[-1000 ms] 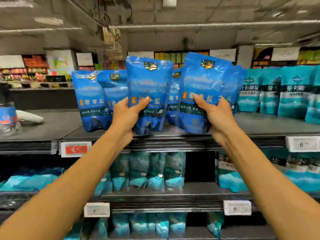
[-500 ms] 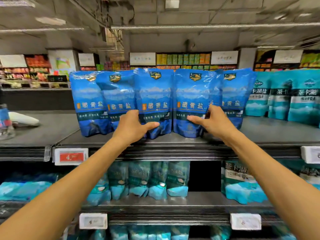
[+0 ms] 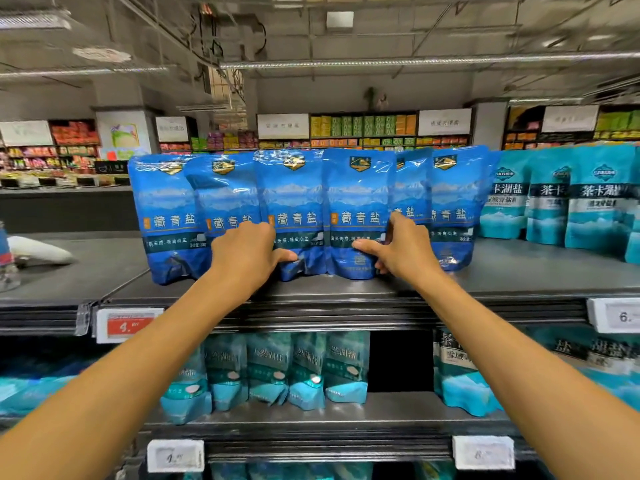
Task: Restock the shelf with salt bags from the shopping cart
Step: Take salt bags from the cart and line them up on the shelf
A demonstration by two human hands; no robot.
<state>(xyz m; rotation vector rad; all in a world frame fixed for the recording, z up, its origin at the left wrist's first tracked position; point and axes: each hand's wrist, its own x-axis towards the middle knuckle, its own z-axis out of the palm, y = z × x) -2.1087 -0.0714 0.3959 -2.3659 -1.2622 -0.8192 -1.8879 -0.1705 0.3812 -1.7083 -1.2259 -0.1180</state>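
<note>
Up on the top shelf (image 3: 519, 275) stands a row of blue salt bags (image 3: 166, 216), six of them upright and overlapping one another like roof tiles, all facing out. The left hand (image 3: 247, 252) is against the front of the row where the second bag (image 3: 225, 202) meets the third bag (image 3: 294, 202), fingers curled over the lower part of the packs and the thumb stretched right across the third bag's base. The right hand (image 3: 403, 249) grips the right edge of the fourth bag (image 3: 358, 209), thumb flat across its front, fingers tucked behind between it and the narrow fifth bag (image 3: 410, 195); the sixth bag (image 3: 452, 209) stands just beside the wrist. All six bases sit on the shelf, near its front lip. To the right, on the same shelf, stand teal salt bags (image 3: 547, 199), four that I can count, the last cut by the frame edge. One level down there's a group of five teal packs (image 3: 270, 368), then a dark gap, then more teal packs on the right, blurred beyond counting. Four price tags show on the shelf fronts: a red one (image 3: 128, 325) at upper left, a white one (image 3: 614, 315) at upper right, and two white ones lower down. The shopping cart is not in view.
</note>
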